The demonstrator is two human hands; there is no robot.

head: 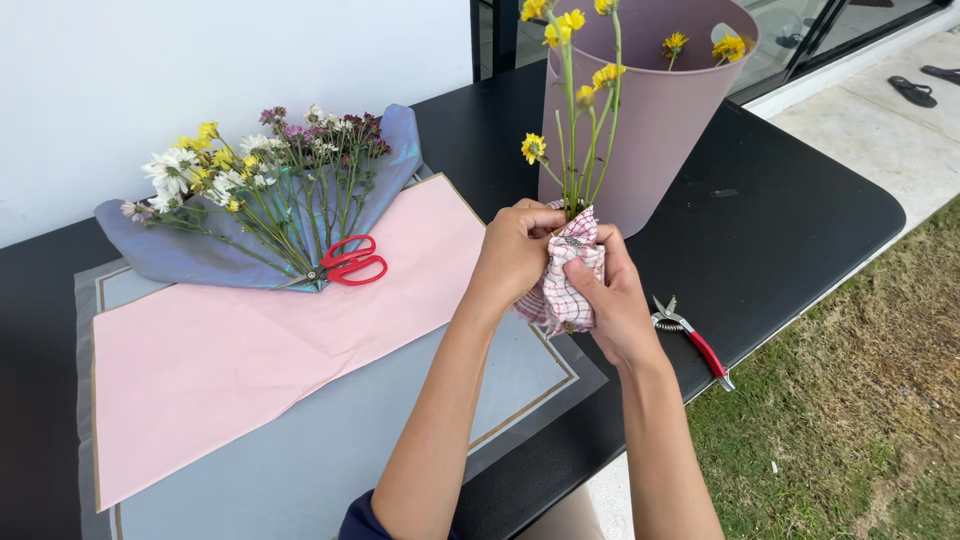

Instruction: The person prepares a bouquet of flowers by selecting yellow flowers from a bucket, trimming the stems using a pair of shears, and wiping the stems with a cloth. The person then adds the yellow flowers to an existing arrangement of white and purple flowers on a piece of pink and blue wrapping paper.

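The black rounded-corner table (pixel 800 215) carries every item. A grey wrapping sheet (pixel 300 470) lies on its left part, and a pink paper sheet (pixel 230 350) lies on top of that sheet. At the far edge of the pink sheet rests an iridescent blue-grey wrap (pixel 190 250), with a fan of white, yellow and purple flowers (pixel 260 180) lying on it. Red-handled scissors (pixel 350 262) lie on the stem ends, at the near tip of the wrap. To the right stands a mauve plastic bucket (pixel 650 110) with yellow flowers (pixel 700 45) in it. In front of the bucket, the left hand (pixel 515 255) and right hand (pixel 610 300) hold a red-and-white checked cloth (pixel 565 280) around yellow flower stems (pixel 572 130). Red-handled pruning shears (pixel 690 340) lie right of the right hand, near the table edge.
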